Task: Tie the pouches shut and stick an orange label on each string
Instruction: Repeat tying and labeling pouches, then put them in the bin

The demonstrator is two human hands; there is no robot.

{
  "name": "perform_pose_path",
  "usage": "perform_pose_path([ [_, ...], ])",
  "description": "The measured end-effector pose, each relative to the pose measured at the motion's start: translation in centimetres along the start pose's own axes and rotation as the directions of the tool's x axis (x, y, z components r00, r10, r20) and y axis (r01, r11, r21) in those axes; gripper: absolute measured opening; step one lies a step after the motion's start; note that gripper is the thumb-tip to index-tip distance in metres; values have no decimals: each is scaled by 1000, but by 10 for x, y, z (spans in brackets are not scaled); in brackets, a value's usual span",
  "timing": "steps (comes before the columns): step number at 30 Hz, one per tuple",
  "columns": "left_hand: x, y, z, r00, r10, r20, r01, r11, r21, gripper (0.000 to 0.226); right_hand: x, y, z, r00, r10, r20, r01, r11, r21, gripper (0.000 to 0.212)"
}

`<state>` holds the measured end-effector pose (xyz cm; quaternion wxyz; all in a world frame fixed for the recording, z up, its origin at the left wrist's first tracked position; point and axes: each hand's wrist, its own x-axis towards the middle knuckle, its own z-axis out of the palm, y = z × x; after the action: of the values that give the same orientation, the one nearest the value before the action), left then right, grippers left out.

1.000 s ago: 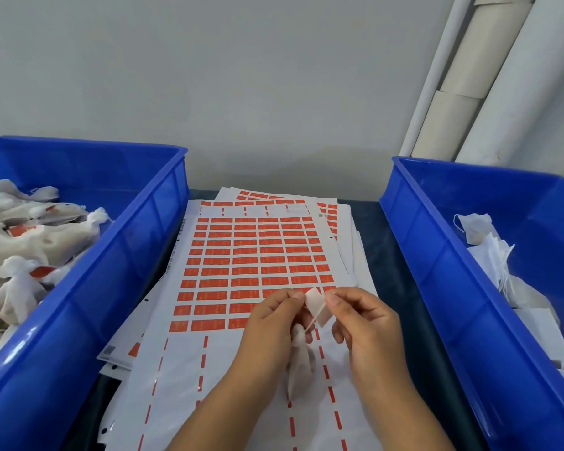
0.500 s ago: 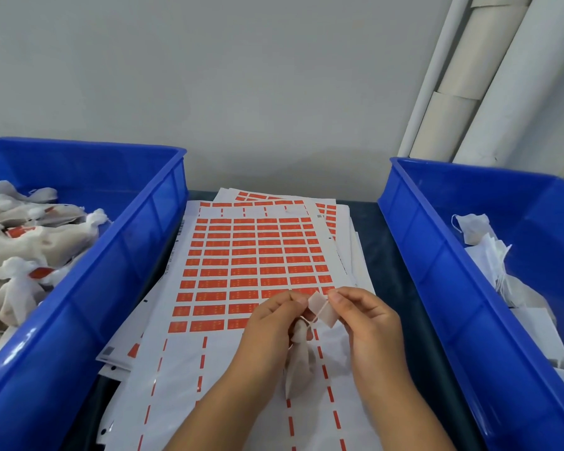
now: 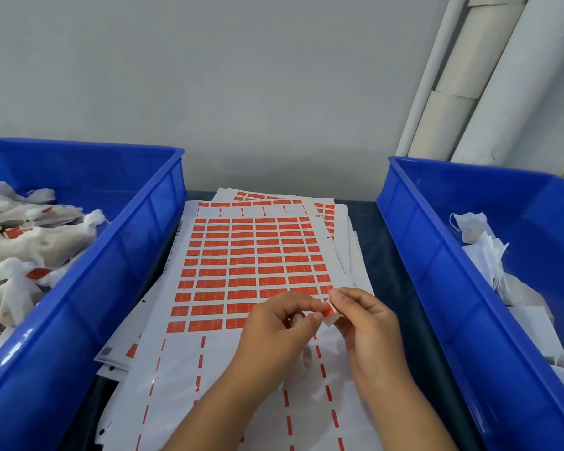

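Both hands meet over the sheet of orange labels (image 3: 251,262). My left hand (image 3: 274,333) and my right hand (image 3: 365,323) pinch one small orange label (image 3: 329,312) between their fingertips; it looks folded, orange side showing. A white pouch (image 3: 306,356) hangs under the hands, mostly hidden behind my left hand. The string is too thin to make out.
A blue bin (image 3: 88,288) on the left holds several tied pouches with orange labels. A blue bin (image 3: 437,271) on the right holds loose white pouches (image 3: 489,252). More label sheets lie stacked under the top one. White pipes run up the wall at the right.
The label showed its pale back before; now it is folded between the fingertips with orange showing. The pouch has slipped further behind my left hand.
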<state>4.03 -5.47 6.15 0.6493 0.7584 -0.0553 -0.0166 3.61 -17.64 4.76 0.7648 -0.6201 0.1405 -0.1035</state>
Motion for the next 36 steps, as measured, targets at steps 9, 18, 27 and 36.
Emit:
perform_pose_path([
  [9, 2, -8, -3, 996, 90, 18, -91, 989, 117, 40, 3, 2, -1, 999, -1, 35, 1, 1000, 17, 7],
  [18, 8, -8, -7, 989, 18, -148, -35, 993, -114, 20, 1, 4, 5, 989, -65, 134, 83, 988, -130, 27],
  [27, 10, -14, -10, 990, 84, -110, -89, 995, -42, 13, 2, 14, 4, 978, -24, 208, 29, 999, -20, 14],
  [36, 20, -23, -6, 997, -74, 5, 67, 922, 380, 23, 11, 16, -2, 963, 109, 247, -197, 908, 368, 31],
])
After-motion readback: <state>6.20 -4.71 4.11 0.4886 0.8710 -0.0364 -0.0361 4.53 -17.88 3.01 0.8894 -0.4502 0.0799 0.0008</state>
